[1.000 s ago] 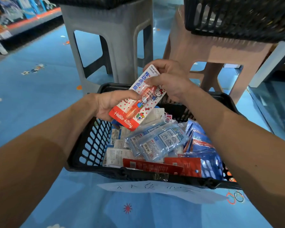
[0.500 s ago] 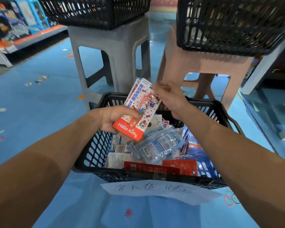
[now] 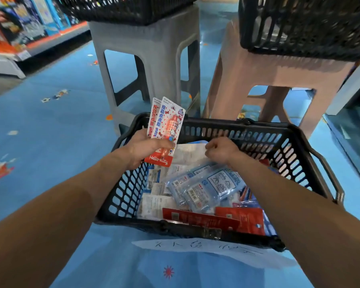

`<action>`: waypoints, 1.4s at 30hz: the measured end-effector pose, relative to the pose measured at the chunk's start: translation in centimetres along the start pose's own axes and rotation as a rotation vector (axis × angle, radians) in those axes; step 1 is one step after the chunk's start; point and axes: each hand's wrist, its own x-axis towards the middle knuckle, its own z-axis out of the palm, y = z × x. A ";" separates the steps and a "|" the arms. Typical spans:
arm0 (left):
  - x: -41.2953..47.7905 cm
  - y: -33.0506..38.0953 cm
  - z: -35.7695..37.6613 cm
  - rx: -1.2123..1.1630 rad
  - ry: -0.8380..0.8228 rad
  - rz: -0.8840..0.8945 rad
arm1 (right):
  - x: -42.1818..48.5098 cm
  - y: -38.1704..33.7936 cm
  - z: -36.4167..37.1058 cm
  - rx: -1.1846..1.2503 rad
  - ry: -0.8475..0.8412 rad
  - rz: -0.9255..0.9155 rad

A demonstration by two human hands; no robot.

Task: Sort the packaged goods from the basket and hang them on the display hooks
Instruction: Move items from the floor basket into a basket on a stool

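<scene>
A black plastic basket [image 3: 295,150] stands on the blue floor, filled with packaged goods: blue bags [image 3: 208,188], white packs [image 3: 156,204] and red cards [image 3: 216,221]. My left hand [image 3: 146,148] grips two red-and-white Hello Kitty blister packs [image 3: 166,125] upright over the basket's left rim. My right hand [image 3: 220,150] is down inside the basket with curled fingers on a white pack [image 3: 187,152]; whether it grips that pack I cannot tell.
A grey stool [image 3: 154,59] and a pink stool [image 3: 268,80] stand just behind the basket, each bearing a black basket [image 3: 299,28]. Store shelves [image 3: 19,28] run at far left. A handwritten paper label [image 3: 206,248] hangs at the basket's front.
My right hand let go of the Hello Kitty pack and dropped into the basket. My left hand now holds the packs alone and upright. The view tilted up.
</scene>
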 end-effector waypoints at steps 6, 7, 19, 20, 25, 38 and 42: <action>0.2 -0.1 0.6 0.093 0.111 0.096 | 0.4 0.1 -0.3 0.216 0.180 -0.015; 0.2 0.0 0.8 0.097 0.131 0.110 | 0.3 -0.1 -0.5 0.274 0.197 -0.038; -1.3 1.5 0.4 0.224 0.317 0.246 | -2.2 -3.0 -5.9 0.441 0.380 -0.111; -1.6 1.8 0.7 0.244 0.316 0.267 | -2.6 -3.5 -6.3 0.449 0.379 -0.086; -3.0 3.2 2.2 0.367 0.262 0.384 | -4.3 -6.4 -8.3 0.746 0.262 0.039; -3.3 2.9 2.8 0.053 0.075 0.283 | -6.1 -9.2 -6.6 1.097 -0.202 0.009; -2.8 3.0 2.4 -0.060 0.059 0.245 | -5.5 -8.6 -5.9 0.772 -0.177 -0.130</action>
